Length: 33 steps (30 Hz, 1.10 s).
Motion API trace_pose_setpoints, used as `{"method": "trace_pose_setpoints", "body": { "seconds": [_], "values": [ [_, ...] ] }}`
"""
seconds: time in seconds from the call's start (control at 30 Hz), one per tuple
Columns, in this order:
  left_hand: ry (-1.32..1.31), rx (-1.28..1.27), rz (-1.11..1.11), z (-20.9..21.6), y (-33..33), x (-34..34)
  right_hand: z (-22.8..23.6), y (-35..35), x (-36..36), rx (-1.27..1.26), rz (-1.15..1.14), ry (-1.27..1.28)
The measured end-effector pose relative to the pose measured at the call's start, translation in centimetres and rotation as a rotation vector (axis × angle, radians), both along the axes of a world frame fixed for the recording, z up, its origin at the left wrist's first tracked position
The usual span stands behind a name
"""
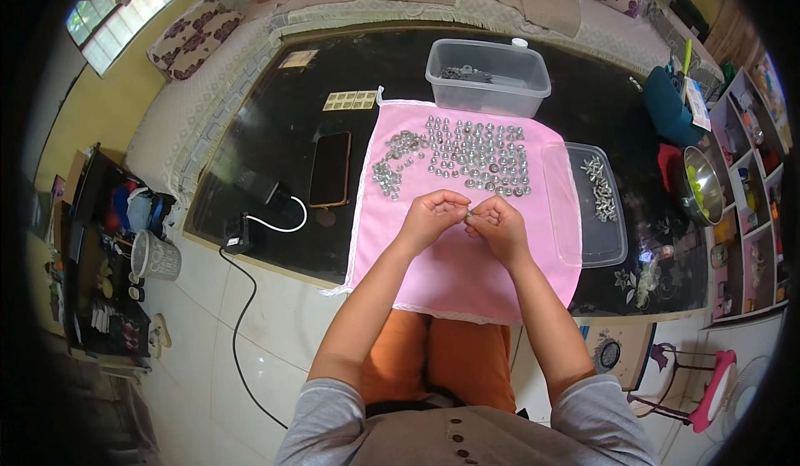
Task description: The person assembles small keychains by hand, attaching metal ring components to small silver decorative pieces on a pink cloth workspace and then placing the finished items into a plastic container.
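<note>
My left hand and my right hand meet above the pink cloth. The fingertips of both are pinched around a small silvery metal piece, mostly hidden by the fingers. Just beyond them, many small silvery dome-topped metal pieces stand in rows on the cloth. To the left of these rows lies a loose scatter of small shiny pieces. On the right, a shallow clear plastic tray holds a heap of silvery bolt-like parts, partly overlapping the cloth's edge.
Behind the cloth stands a clear plastic bin with some metal parts inside. A phone, a charger with white cable and a sticker sheet lie left on the dark table. A metal bowl and teal container are at the right.
</note>
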<state>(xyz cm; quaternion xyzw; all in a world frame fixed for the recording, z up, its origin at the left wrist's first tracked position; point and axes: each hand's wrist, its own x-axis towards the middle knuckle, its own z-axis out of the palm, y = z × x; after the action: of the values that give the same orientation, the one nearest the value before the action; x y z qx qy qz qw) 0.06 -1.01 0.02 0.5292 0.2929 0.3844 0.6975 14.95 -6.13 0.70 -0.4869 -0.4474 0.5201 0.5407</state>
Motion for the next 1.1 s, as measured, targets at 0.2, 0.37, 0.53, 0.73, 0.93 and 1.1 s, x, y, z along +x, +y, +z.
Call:
{"method": "trace_pose_setpoints", "body": {
  "seconds": [0.2,0.37,0.53,0.73,0.93,1.1],
  "values": [
    [-0.026,0.018,0.009,0.50,0.01,0.03,-0.02,0.25,0.12,0.017,0.011,-0.013],
    [-0.019,0.014,0.012,0.01,0.18,0.17,0.42,0.36,0.05,-0.032,0.004,0.002],
    [-0.042,0.001,0.018,-0.24,0.12,0.33,-0.02,0.49,0.27,-0.030,0.032,0.028],
    [-0.013,0.065,-0.009,0.01,0.09,0.22,0.03,0.22,0.37,-0.012,0.027,0.087],
    [-0.048,0.133,-0.025,-0.07,0.11,0.20,-0.19,0.24,0.22,0.034,0.032,0.079],
    [-0.068,0.004,-0.013,0.41,-0.07,0.04,-0.19,0.20,0.17,0.039,0.032,0.139]
  ]
}}
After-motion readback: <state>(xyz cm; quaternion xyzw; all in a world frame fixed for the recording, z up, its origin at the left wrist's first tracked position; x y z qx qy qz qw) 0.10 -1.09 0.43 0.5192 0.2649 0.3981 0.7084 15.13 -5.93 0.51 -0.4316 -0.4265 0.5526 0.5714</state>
